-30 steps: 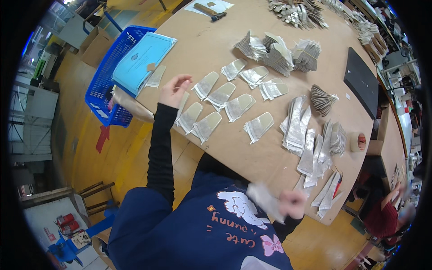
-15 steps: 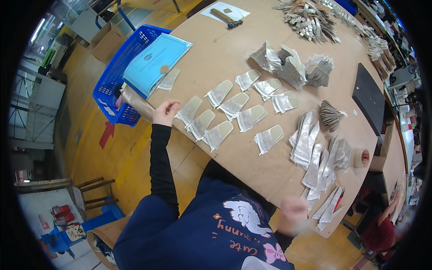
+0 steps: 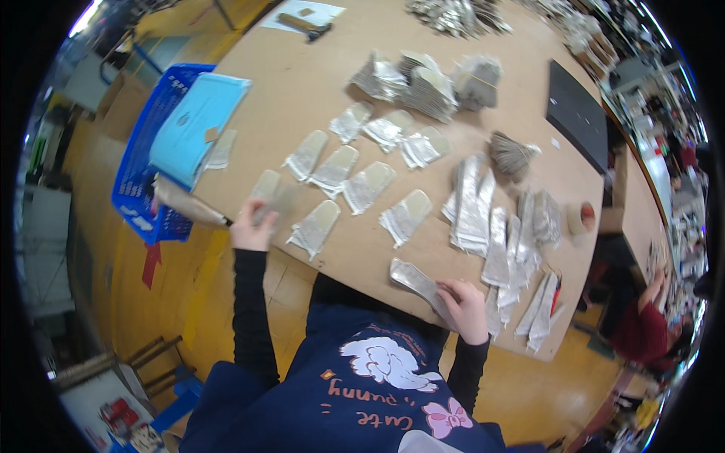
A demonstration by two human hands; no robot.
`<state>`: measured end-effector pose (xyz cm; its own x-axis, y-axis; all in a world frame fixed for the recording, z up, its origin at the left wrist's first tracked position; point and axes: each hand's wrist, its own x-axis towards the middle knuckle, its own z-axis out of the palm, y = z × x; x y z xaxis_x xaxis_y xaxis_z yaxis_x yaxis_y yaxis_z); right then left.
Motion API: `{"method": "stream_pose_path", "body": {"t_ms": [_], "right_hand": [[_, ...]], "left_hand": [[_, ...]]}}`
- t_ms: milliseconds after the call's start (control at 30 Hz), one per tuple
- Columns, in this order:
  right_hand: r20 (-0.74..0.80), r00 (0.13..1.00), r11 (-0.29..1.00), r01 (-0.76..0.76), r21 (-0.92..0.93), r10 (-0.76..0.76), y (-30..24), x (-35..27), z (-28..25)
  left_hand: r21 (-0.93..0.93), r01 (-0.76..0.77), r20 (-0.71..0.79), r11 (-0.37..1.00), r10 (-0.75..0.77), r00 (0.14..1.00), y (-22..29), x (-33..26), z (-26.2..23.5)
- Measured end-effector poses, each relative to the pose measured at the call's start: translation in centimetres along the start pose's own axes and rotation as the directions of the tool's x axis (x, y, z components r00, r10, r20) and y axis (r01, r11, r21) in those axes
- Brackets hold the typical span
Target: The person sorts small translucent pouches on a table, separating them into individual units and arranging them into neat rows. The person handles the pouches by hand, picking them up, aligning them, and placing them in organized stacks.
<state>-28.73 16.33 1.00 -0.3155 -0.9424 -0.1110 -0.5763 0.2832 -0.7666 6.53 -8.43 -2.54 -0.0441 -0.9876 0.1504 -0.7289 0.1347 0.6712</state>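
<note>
My left hand [image 3: 253, 226] is at the table's front left edge, fingers pinched on a small tapered, silvery-beige piece [image 3: 285, 200] that is blurred by motion. Beside it lies another tapered piece [image 3: 264, 185], and a third tapered piece [image 3: 313, 229] lies to the right. Between the thumb and fingers of my right hand [image 3: 462, 306] is a long, narrow silvery strip [image 3: 415, 279], held over the front edge with its far end pointing left. Several more tapered pieces [image 3: 368, 187] lie spread out in loose rows beyond my hands.
Stacks of silvery strips [image 3: 472, 208] lie to the right, near a tape roll [image 3: 580, 217] and a black board [image 3: 578, 113]. Tied grey bundles [image 3: 430, 90] stand farther back. A hammer [image 3: 304, 27] lies at the far left; a blue basket [image 3: 140, 181] with blue folders [image 3: 198, 128] adjoins the left edge.
My right hand has come up from the lower right and now holds a silvery strip. My left hand has closed on a tapered piece, which is moving. The whole view has shifted.
</note>
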Motion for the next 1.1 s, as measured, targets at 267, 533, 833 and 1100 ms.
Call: {"method": "stream_pose_path", "body": {"t_ms": [267,533,833,1100], "right_hand": [[-0.347,0.937,0.999,-0.048,0.001,0.046,0.1,0.1,-1.0],[-0.22,0.972,0.991,0.06,-0.123,-0.086,-2.1,0.1,0.1],[-0.221,0.975,0.999,0.028,-0.021,-0.032,-0.2,0.5,2.8],[-0.127,0.942,0.754,-0.163,0.637,0.31,-2.6,-1.8,0.1]], "left_hand": [[-0.642,0.26,0.51,0.721,0.148,0.847,7.6,-3.0,-1.2],[-0.4,-0.335,0.464,0.853,0.503,0.729,10.5,-5.6,6.8],[-0.333,-0.148,0.603,0.931,0.332,0.725,10.8,-5.9,5.3],[-0.454,0.357,0.846,0.816,0.269,0.461,10.4,-7.1,5.5]]}}
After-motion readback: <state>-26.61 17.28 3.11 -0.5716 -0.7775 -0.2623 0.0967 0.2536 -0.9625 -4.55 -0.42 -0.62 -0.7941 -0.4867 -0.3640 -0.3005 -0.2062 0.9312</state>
